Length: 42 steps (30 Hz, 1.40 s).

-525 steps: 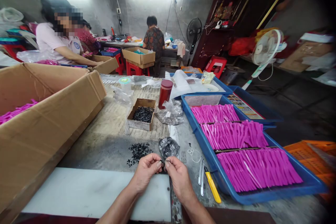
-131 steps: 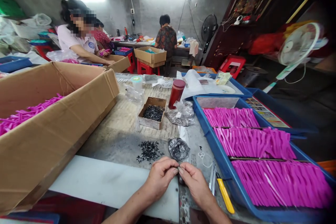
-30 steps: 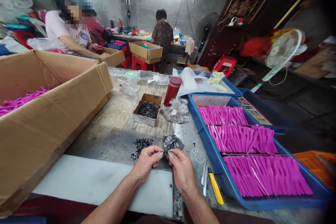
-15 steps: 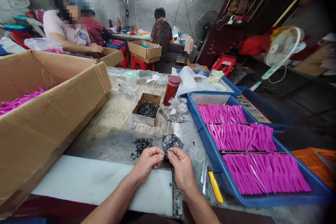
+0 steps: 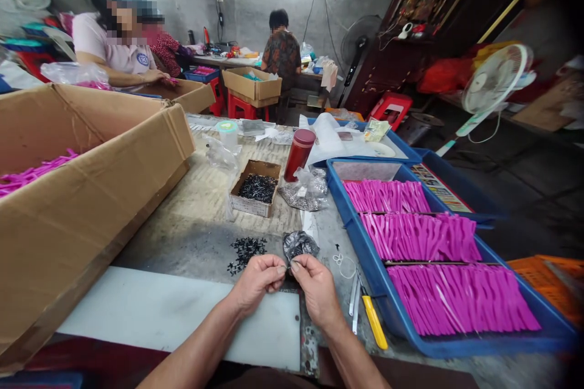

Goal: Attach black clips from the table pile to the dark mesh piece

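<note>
My left hand (image 5: 259,277) and my right hand (image 5: 316,285) meet fingertip to fingertip above the front of the table. Both are closed in a pinch, and whatever sits between the fingertips is too small to make out. Just behind them lies a dark plastic bag (image 5: 301,244) with small dark pieces in it. To its left is a loose heap of small black parts (image 5: 246,253). Farther back, a small cardboard box (image 5: 250,205) holds many thin black pieces. A white board (image 5: 182,310) lies flat under my forearms.
A large cardboard box (image 5: 100,176) with pink strips stands at left. On the right, a blue tray (image 5: 365,267) holds rows of pink strips (image 5: 460,298). A yellow-handled tool (image 5: 375,323), a red cylinder (image 5: 300,155) and a fan (image 5: 493,88) are nearby. Co-workers sit farther back.
My hands stay pinched together in nearly the same place. The co-worker at left has shifted their hands slightly. The view has moved a little.
</note>
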{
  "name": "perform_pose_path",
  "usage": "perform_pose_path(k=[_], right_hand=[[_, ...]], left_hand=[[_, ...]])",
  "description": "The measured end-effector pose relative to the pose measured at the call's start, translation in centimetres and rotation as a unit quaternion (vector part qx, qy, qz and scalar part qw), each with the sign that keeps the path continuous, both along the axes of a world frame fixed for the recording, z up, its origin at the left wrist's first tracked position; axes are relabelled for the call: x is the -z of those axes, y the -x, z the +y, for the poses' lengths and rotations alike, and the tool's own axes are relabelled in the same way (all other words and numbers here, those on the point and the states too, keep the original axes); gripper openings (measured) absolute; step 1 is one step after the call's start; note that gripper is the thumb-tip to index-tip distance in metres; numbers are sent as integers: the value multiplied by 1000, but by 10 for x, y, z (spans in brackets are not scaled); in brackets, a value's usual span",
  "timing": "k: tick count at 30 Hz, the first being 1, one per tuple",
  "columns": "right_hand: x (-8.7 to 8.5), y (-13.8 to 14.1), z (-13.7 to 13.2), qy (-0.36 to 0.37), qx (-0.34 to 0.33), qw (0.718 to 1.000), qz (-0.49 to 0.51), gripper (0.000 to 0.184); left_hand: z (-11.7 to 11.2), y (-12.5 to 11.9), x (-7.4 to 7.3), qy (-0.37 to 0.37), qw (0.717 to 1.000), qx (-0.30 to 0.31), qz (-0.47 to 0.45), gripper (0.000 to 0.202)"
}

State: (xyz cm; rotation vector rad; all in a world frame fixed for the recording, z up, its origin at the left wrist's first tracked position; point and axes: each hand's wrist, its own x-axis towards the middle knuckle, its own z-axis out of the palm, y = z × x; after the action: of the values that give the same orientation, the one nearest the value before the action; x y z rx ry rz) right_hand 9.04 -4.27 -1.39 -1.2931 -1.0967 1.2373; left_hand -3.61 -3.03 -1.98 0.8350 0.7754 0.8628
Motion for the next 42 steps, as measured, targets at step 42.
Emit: perform_pose_path(k=[42], right_hand=[[2, -8, 5, -36, -57, 995, -68, 13]], left_hand=[[2, -1, -3, 83, 996, 12, -40, 16]])
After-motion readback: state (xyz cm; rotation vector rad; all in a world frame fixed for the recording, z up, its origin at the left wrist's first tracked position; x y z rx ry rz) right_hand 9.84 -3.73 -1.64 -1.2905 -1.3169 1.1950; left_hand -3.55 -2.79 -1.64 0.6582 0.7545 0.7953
